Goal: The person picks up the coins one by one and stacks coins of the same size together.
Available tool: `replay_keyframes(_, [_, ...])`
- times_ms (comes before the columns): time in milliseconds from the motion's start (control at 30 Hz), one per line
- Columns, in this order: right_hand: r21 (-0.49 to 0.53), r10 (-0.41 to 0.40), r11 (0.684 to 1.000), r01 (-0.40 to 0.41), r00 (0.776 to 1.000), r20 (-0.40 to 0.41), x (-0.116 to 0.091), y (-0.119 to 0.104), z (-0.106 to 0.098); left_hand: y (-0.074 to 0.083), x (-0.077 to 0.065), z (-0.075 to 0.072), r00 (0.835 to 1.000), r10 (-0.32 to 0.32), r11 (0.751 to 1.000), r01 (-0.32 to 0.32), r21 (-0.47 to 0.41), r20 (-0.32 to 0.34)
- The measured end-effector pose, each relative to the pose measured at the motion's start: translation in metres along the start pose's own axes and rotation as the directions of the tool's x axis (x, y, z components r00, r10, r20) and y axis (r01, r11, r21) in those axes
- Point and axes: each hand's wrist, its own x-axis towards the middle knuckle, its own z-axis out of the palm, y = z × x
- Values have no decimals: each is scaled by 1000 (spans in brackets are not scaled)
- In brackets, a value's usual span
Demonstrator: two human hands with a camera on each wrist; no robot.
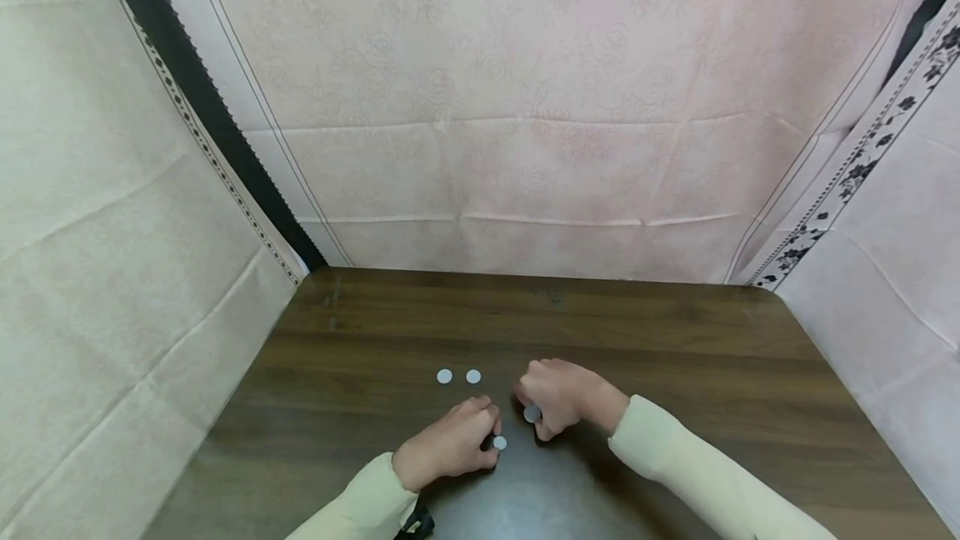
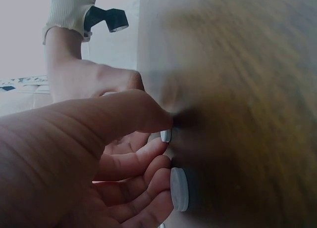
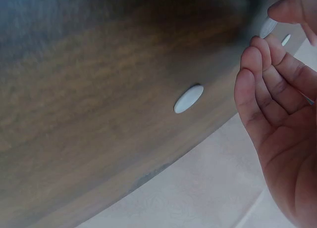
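In the head view, my left hand (image 1: 455,438) is low over the table, its thumb and index finger pinching a small white disc (image 1: 500,442). To its right and slightly farther back, my right hand (image 1: 561,395) pinches another white disc (image 1: 532,413) between thumb and fingers. Seen from the left wrist, a thin white disc (image 2: 166,135) sits at the left thumb tip, and a larger-looking disc (image 2: 180,189) lies by the curled fingers. In the right wrist view, the disc (image 3: 268,27) at the right fingertips is partly hidden by fingers.
Two more white discs, a left one (image 1: 445,376) and a right one (image 1: 473,376), lie side by side on the brown wooden table (image 1: 337,415), beyond the left hand. Pale cloth (image 1: 525,173) hangs behind the table's far edge and along both sides.
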Motion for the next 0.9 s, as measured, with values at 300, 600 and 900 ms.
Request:
replay_keyframes(300, [-31,-60,998,60,998,-10,-10,-7,6,-1,0,2,1000,7,1000,-7,1,-13])
replay_keyframes(600, [-22,-86,996,85,996,-22,-17,-16,11,-1,0,1,1000,-10,1000,10,0,-10])
replay_keyframes(900, [15,-99,995,99,994,-53,-22,-21,15,0,-1,2,1000,-22,1000,22,4,3])
